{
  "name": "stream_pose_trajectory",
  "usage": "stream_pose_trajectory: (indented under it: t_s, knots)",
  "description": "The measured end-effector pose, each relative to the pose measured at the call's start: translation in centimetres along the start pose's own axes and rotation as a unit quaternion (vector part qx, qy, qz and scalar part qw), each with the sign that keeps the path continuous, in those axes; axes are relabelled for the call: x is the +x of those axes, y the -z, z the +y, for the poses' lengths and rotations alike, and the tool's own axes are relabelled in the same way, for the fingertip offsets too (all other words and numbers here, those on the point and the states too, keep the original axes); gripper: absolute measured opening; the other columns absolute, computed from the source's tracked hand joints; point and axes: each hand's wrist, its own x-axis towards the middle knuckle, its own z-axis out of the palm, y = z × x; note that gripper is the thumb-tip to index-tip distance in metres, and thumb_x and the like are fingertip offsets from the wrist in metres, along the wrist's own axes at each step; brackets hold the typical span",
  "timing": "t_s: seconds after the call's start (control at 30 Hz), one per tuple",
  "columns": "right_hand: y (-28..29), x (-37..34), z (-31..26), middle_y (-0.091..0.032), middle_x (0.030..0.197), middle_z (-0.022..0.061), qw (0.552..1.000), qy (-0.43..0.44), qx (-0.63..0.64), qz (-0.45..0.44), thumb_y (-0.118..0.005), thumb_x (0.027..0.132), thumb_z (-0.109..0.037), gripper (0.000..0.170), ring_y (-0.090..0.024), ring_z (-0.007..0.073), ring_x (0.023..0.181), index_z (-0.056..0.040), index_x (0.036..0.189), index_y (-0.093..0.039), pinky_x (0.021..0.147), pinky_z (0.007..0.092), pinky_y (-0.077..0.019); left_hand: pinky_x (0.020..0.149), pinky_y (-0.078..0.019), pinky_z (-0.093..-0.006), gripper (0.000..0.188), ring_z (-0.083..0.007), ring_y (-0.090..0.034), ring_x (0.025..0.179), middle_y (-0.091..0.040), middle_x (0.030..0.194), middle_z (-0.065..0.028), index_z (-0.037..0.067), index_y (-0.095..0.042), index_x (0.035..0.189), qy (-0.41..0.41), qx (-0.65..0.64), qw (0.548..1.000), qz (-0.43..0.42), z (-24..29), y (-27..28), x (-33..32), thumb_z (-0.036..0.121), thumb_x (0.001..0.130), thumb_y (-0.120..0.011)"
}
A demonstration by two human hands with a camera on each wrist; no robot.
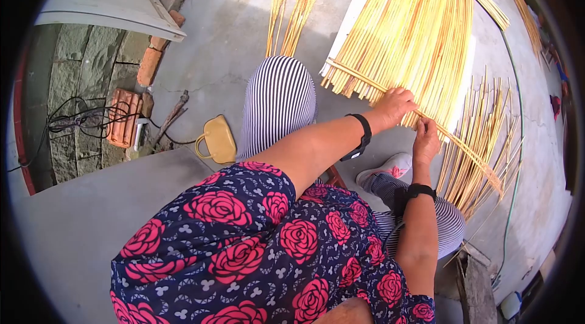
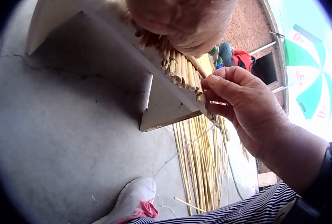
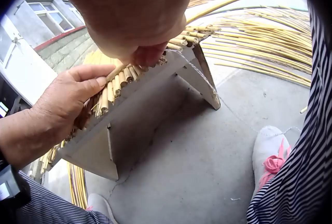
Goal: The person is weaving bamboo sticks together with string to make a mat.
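In the head view, a yellow bag point(image 1: 219, 141) (its looped handle to the left) rests on the concrete point(image 1: 213, 37). Left of it are a stick point(image 1: 173, 117), a ribbed red block point(image 1: 124, 120) with black cable point(image 1: 72, 120) tangled beside it, and a stone wall point(image 1: 69, 83) edged with bricks point(image 1: 148, 67). A white panel point(image 1: 109, 1) shows at upper left. A hose point(image 1: 515, 89) curves down the right side, near weathered wood point(image 1: 477, 287). The left wrist view shows a green-and-white umbrella point(image 2: 306, 76); the right, a window point(image 3: 50, 16).
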Motion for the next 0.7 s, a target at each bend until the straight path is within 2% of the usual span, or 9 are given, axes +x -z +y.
stream_pose_trajectory:
  t_s: [0.27, 0.43, 0.53, 0.57, 0.67, 0.7]
  knots:
    - [0.5, 0.0, -0.8, -0.063, 0.078, 0.015, 1.0, -0.021, 0.016, -0.005, -0.062, 0.086, -0.02, 0.012, -0.061, 0.034, 0.069, -0.0086, 0.089, -0.059, 0.064, 0.041, -0.0481, 0.083, -0.041, -0.0358, 0.024, -0.023, -0.052, 0.094, -0.057, 0.091, -0.0017, 0.017, -0.067, 0.093, -0.003, -0.005, 1.0, -0.013, 0.0, 0.4, 0.3, 0.004, 0.076, -0.057]
    - [0.3, 0.7, 0.6, -0.063, 0.073, 0.0102, 0.994, -0.066, 0.088, -0.011, -0.063, 0.086, -0.02, 0.013, -0.06, 0.0242, 0.064, -0.0074, 0.087, -0.06, 0.062, 0.035, -0.0478, 0.083, -0.042, -0.0361, 0.022, -0.0246, -0.053, 0.093, -0.058, 0.092, -0.0031, 0.015, -0.067, 0.093, 0.001, -0.009, 1.0, -0.023, -0.2, 0.7, 0.3, 0.005, 0.075, -0.059]
    - [0.3, 1.1, -0.4, -0.062, 0.073, 0.0094, 0.986, -0.073, 0.15, 0.002, -0.064, 0.084, -0.018, 0.012, -0.059, 0.0241, 0.064, -0.0065, 0.086, -0.06, 0.063, 0.0333, -0.0477, 0.083, -0.0423, -0.0369, 0.021, -0.0255, -0.054, 0.093, -0.057, 0.092, -0.0043, 0.013, -0.064, 0.095, 0.005, -0.003, 1.0, -0.027, -0.3, 0.7, 0.4, 0.006, 0.076, -0.06]
    - [0.9, 1.1, -1.3, -0.062, 0.076, 0.0094, 0.995, -0.021, 0.092, 0.023, -0.065, 0.083, -0.016, 0.012, -0.059, 0.0231, 0.067, -0.0058, 0.085, -0.06, 0.065, 0.0325, -0.0474, 0.083, -0.0423, -0.0372, 0.021, -0.0257, -0.054, 0.093, -0.057, 0.092, -0.0046, 0.013, -0.063, 0.096, 0.005, -0.001, 1.0, -0.027, -0.3, 0.6, 0.5, 0.006, 0.076, -0.061]
    - [0.8, 1.7, -2.7, -0.062, 0.082, 0.0107, 0.985, -0.111, 0.123, -0.041, -0.065, 0.082, -0.014, 0.011, -0.06, 0.024, 0.073, -0.0059, 0.088, -0.063, 0.069, 0.0341, -0.0478, 0.082, -0.0417, -0.0391, 0.02, -0.0271, -0.053, 0.092, -0.055, 0.091, -0.0064, 0.011, -0.057, 0.095, 0.024, 0.004, 0.999, -0.033, 0.2, 1.2, 0.9, 0.006, 0.076, -0.062]
    - [0.4, 2.0, -2.6, -0.063, 0.085, 0.011, 0.988, -0.099, 0.115, -0.034, -0.065, 0.081, -0.014, 0.012, -0.06, 0.0248, 0.076, -0.0068, 0.09, -0.064, 0.071, 0.0348, -0.048, 0.081, -0.0416, -0.0393, 0.019, -0.0274, -0.053, 0.091, -0.055, 0.09, -0.0067, 0.011, -0.056, 0.094, 0.027, 0.006, 0.999, -0.035, 0.2, 1.1, 0.9, 0.006, 0.076, -0.062]
